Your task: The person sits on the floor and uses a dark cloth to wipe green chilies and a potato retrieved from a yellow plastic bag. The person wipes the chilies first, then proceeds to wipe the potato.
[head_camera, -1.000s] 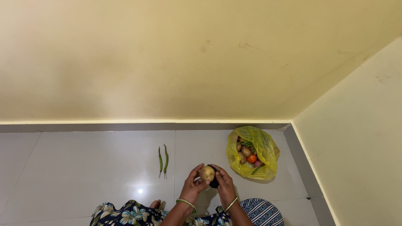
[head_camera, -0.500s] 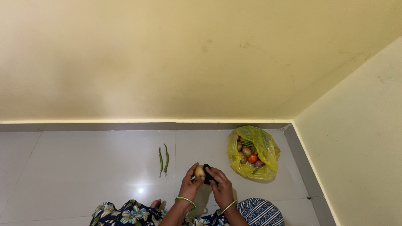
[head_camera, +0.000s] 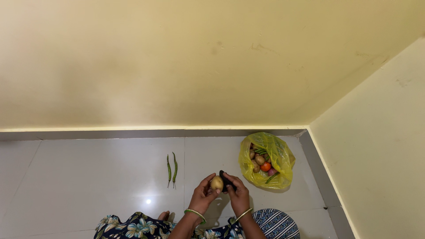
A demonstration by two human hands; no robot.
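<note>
low in the frame, just right of centre: left hand (head_camera: 204, 193) with fingers closed around a small potato (head_camera: 216, 183), held above the grey floor (head_camera: 88, 177). right hand (head_camera: 237, 194) beside it, fingers gripping a dark peeler (head_camera: 225, 179) pressed against the potato's right side. to the right, near the corner, an open yellow bag (head_camera: 276, 155) of vegetables. left of the hands, two green chillies (head_camera: 171, 170) lying side by side on the floor.
</note>
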